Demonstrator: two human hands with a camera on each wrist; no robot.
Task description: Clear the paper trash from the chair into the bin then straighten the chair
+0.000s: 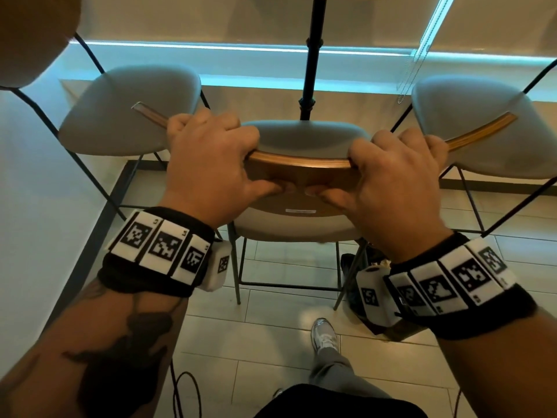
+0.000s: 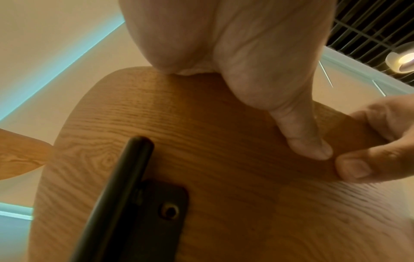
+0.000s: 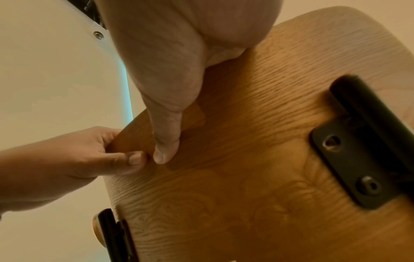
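Note:
The chair [image 1: 301,137] with a grey cushioned seat and a curved wooden backrest [image 1: 301,168] stands straight in front of me. My left hand [image 1: 211,164] grips the backrest's top edge left of centre, fingers over the front and thumb pressed on the rear face. My right hand [image 1: 388,173] grips the same edge right of centre in the same way. Both thumbs nearly meet on the wood [image 2: 224,177], as the wrist views show [image 3: 246,159]. No paper lies on the visible part of the seat. No bin is in view.
Matching grey chairs stand to the left [image 1: 129,110] and right [image 1: 482,128]. A black pole [image 1: 312,58] rises behind the middle chair. A dark bag [image 1: 355,282] sits on the tiled floor at the chair's right legs, and a cable [image 1: 187,393] loops near my foot [image 1: 324,336].

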